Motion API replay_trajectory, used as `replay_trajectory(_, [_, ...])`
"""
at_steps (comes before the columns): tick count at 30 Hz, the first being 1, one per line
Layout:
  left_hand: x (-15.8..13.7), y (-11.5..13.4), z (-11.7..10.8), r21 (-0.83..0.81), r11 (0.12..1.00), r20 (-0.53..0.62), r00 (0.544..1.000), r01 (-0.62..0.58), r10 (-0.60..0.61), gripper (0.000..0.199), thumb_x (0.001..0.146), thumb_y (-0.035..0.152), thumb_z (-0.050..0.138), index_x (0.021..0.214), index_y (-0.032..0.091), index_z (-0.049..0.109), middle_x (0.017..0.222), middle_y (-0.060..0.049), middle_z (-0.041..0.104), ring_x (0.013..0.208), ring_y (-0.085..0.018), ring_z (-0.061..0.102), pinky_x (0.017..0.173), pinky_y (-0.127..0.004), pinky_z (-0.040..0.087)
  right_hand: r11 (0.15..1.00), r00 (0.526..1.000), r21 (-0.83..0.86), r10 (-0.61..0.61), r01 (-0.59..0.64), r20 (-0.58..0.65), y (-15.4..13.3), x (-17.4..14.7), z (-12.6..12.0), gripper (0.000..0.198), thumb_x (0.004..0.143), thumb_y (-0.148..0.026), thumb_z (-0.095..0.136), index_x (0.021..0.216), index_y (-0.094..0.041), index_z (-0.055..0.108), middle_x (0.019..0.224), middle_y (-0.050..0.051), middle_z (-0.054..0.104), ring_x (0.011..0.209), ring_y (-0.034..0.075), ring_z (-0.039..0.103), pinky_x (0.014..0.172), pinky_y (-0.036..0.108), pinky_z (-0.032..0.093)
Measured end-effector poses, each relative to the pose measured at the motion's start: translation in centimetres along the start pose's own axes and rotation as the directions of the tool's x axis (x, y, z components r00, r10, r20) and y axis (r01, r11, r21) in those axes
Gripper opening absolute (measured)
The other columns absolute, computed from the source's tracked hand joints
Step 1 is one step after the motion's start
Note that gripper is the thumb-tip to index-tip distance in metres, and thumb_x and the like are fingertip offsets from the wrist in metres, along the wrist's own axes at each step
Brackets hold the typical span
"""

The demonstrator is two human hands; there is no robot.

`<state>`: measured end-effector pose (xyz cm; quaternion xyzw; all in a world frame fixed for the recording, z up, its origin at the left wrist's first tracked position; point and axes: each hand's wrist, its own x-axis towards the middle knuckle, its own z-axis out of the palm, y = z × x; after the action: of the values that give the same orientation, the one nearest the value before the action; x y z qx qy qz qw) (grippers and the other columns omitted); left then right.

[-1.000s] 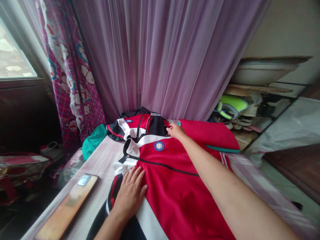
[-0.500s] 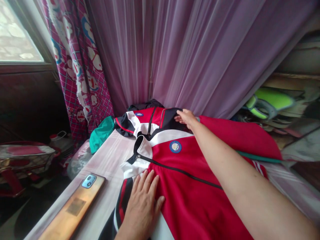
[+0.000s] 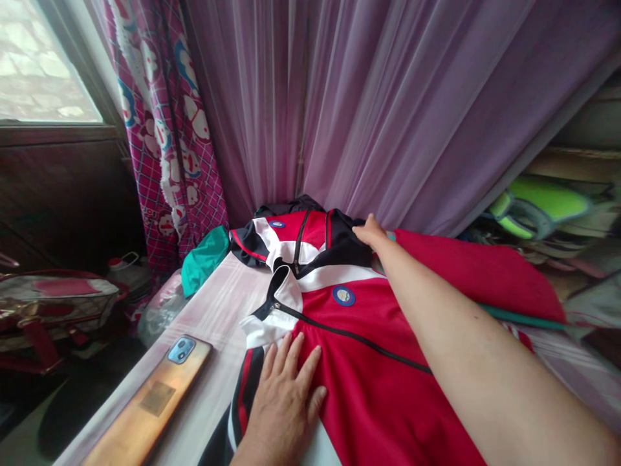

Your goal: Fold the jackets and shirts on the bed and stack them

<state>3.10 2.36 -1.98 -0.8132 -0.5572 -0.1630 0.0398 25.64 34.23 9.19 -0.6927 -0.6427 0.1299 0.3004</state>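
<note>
A red track jacket (image 3: 369,330) with white and black panels, a dark zip and a round badge lies spread in front of me. My left hand (image 3: 286,395) rests flat on its shoulder area below the white collar, fingers spread. Beyond its collar lies a second red, white and black jacket (image 3: 313,228). My right hand (image 3: 372,234) reaches to the far side, its fingers closed at the edge of a black sleeve (image 3: 342,239); the fingertips are partly hidden. Which jacket that sleeve belongs to, I cannot tell.
A gold phone (image 3: 155,401) lies on the pale table cover (image 3: 213,304) at left. Red cloth (image 3: 475,272) with a green edge sits at right. Teal fabric (image 3: 206,259) hangs at the left edge. Purple curtains (image 3: 339,116) close off the back. Lime-green items (image 3: 543,204) rest at far right.
My right hand has closed its fingers at the black sleeve, which now bulges up more. My left hand stays flat on the near jacket. The whole view has shifted slightly.
</note>
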Motion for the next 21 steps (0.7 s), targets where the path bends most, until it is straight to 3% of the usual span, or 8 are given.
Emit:
replay_trajectory(1, [0.0,0.1,0.0,-0.010,1.000,0.007,1.000,0.009,-0.009,0.056,0.092,0.043,0.053,0.147,0.036,0.045,0.152,-0.008,0.048,0.140,-0.034,0.042,0.110,-0.056,0.041,0.994,1.000,-0.110,0.011,-0.014,-0.024,-0.1,-0.9,0.2,0.061,0.089,-0.030,0.052,0.147,-0.015,0.044,0.129,0.021,0.065,0.114,0.032,0.064,0.101,0.050,0.046])
replay_trajectory(3, [0.1,0.2,-0.1,-0.028,0.999,0.020,0.999,0.027,-0.026,0.056,0.092,0.042,0.055,0.146,0.036,0.047,0.151,-0.008,0.050,0.140,-0.034,0.042,0.111,-0.057,0.040,0.958,0.997,-0.277,-0.076,0.073,0.002,-0.9,-2.6,0.5,0.048,0.090,-0.027,0.046,0.136,-0.020,0.059,0.129,0.014,0.067,0.117,0.031,0.062,0.102,0.044,0.046])
replay_trajectory(5, [0.2,0.3,-0.2,-0.040,0.999,0.029,0.999,0.034,-0.033,0.055,0.091,0.041,0.056,0.145,0.035,0.048,0.150,-0.008,0.051,0.141,-0.033,0.042,0.112,-0.057,0.039,0.880,0.963,-0.393,-0.225,0.266,0.149,-1.9,-3.8,0.6,0.042,0.092,-0.027,0.043,0.125,-0.029,0.068,0.127,0.006,0.069,0.115,0.027,0.063,0.098,0.038,0.048])
replay_trajectory(7, [0.2,0.3,-0.4,-0.047,0.998,0.032,0.999,0.035,-0.034,0.055,0.090,0.040,0.057,0.144,0.035,0.050,0.150,-0.008,0.051,0.141,-0.033,0.042,0.112,-0.057,0.039,0.783,0.899,-0.456,-0.302,0.423,0.317,-2.8,-4.4,0.6,0.042,0.091,-0.026,0.045,0.125,-0.035,0.068,0.126,0.002,0.070,0.113,0.024,0.065,0.093,0.034,0.049])
replay_trajectory(10, [0.3,0.4,-0.7,-0.050,0.998,0.037,0.999,0.032,-0.030,0.054,0.090,0.039,0.057,0.144,0.034,0.050,0.150,-0.009,0.051,0.141,-0.033,0.041,0.112,-0.057,0.040,0.629,0.817,-0.534,-0.330,0.564,0.473,-3.4,-4.7,0.5,0.043,0.090,-0.024,0.050,0.128,-0.033,0.065,0.123,0.005,0.071,0.111,0.024,0.065,0.087,0.032,0.048])
replay_trajectory(13, [0.3,0.4,-0.8,-0.050,0.998,0.052,0.998,0.035,-0.032,0.055,0.090,0.038,0.057,0.144,0.033,0.050,0.150,-0.009,0.051,0.141,-0.033,0.042,0.112,-0.058,0.039,0.508,0.767,-0.580,-0.338,0.637,0.546,-3.6,-4.7,0.2,0.031,0.090,-0.027,0.053,0.115,-0.026,0.072,0.115,0.010,0.074,0.109,0.026,0.066,0.085,0.033,0.047])
replay_trajectory(18, [0.3,0.5,-0.7,-0.065,0.997,0.060,0.997,0.046,-0.042,0.055,0.090,0.038,0.057,0.144,0.033,0.050,0.150,-0.010,0.051,0.142,-0.033,0.041,0.113,-0.059,0.038,0.525,0.735,-0.520,-0.402,0.674,0.546,-3.6,-4.4,0.6,0.034,0.089,-0.025,0.058,0.122,-0.030,0.067,0.112,0.008,0.075,0.103,0.024,0.069,0.081,0.031,0.046])
replay_trajectory(21, [0.3,0.6,-0.9,-0.080,0.995,0.067,0.997,0.052,-0.046,0.057,0.089,0.037,0.058,0.145,0.033,0.049,0.151,-0.010,0.050,0.142,-0.033,0.040,0.113,-0.059,0.037,0.562,0.726,-0.480,-0.386,0.674,0.568,-3.4,-4.1,1.0,0.028,0.084,-0.022,0.064,0.110,-0.031,0.072,0.106,0.006,0.077,0.102,0.024,0.069,0.083,0.032,0.046])
